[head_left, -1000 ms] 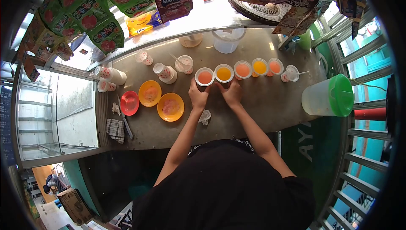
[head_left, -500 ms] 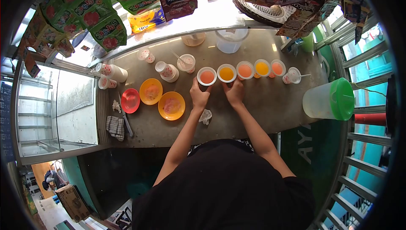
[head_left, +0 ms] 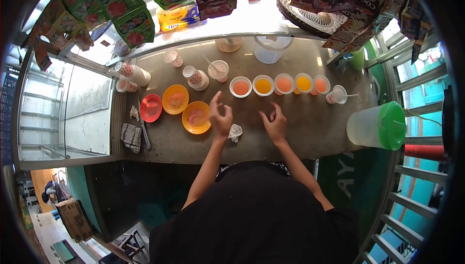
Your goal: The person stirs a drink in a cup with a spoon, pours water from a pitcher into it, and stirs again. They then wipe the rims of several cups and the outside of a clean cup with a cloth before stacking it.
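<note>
My left hand (head_left: 221, 117) is over the counter beside a yellow plate (head_left: 196, 129), fingers apart and holding nothing. My right hand (head_left: 274, 122) hovers below the cups, its fingers parted and nothing between them. Several filled cups stand in a row: a pink-orange one (head_left: 240, 87) at the left end, then a yellow one (head_left: 263, 86), another pink-orange one (head_left: 284, 84), and more to the right. A crumpled white plastic piece (head_left: 235, 132) lies between my hands.
Left of my hands are a second yellow plate (head_left: 175, 100), a red plate (head_left: 151, 108), a knife (head_left: 146, 135) and a checked cloth (head_left: 131, 138). A green-lidded container (head_left: 378, 126) stands right. Stacked cups (head_left: 196, 79) and a clear tub (head_left: 271, 49) are behind.
Both my hands have let go of the two leftmost filled cups and drawn back toward me, with the fingers opened. Those cups now stand by themselves in the row.
</note>
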